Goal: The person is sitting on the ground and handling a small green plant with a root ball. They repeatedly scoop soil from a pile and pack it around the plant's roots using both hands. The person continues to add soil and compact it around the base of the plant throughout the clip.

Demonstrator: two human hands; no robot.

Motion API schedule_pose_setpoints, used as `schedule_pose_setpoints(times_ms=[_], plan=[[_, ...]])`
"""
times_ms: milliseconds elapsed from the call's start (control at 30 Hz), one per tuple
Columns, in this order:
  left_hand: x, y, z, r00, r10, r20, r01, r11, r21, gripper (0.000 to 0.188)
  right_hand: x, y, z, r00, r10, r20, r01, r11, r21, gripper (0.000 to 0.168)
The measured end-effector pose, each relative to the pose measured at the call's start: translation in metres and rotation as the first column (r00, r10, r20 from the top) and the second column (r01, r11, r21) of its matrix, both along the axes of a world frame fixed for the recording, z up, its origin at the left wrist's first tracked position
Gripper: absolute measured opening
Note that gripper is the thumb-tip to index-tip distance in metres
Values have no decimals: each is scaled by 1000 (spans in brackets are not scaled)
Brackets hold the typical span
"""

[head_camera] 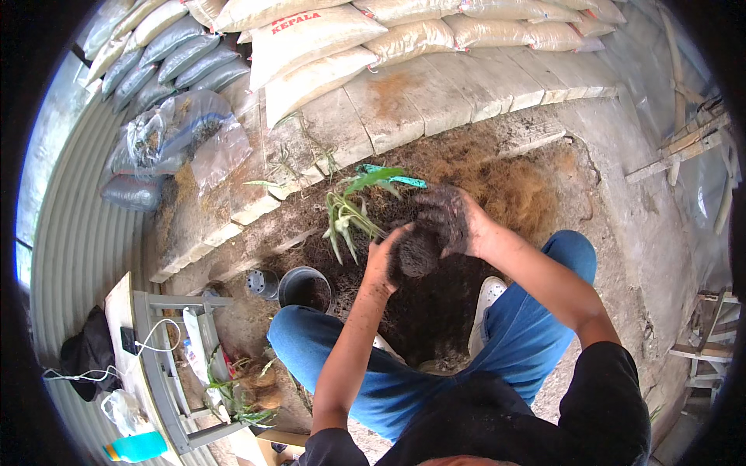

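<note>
My left hand (389, 256) grips the dark root ball (421, 251) of a leafy green plant (352, 215), tilted so the leaves point to the far left. Soil coats my right hand (451, 221), which is cupped at the far right side of the root ball with its fingers apart. Whether its palm presses on the ball is hard to tell. Beneath both hands spreads a heap of dark soil (434, 314). A teal plastic hand tool (408, 180) lies just beyond, partly behind the leaves.
A black plastic pot (306, 288) and a smaller pot (262, 283) stand by my left knee. Brown fibre (513, 189) lies at the far right. Filled sacks (317, 43) are stacked on a raised slab ledge (434, 93). A bench (169, 361) stands at left.
</note>
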State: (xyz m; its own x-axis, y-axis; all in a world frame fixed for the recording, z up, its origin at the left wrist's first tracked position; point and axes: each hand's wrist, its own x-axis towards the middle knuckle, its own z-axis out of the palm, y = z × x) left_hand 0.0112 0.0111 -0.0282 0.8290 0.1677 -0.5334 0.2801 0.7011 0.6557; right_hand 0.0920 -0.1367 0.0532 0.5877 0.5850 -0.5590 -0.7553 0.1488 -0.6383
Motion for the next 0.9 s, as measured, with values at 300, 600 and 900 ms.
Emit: schedule_pose_setpoints(times_ms=[300,600,900], plan=[[1,-12,23,954,159,256,-118,978,-169,38,-20,16,-35,941,-128,-313,186,969,164,42],[0,-15,3,958,209,197,-231,968,97,64,-30,31,-52,915,-264,-304,338,914,223,34],[-7,-1,28,963,174,206,-54,872,-486,55,-19,30,-34,730,-463,503,295,877,380,31]])
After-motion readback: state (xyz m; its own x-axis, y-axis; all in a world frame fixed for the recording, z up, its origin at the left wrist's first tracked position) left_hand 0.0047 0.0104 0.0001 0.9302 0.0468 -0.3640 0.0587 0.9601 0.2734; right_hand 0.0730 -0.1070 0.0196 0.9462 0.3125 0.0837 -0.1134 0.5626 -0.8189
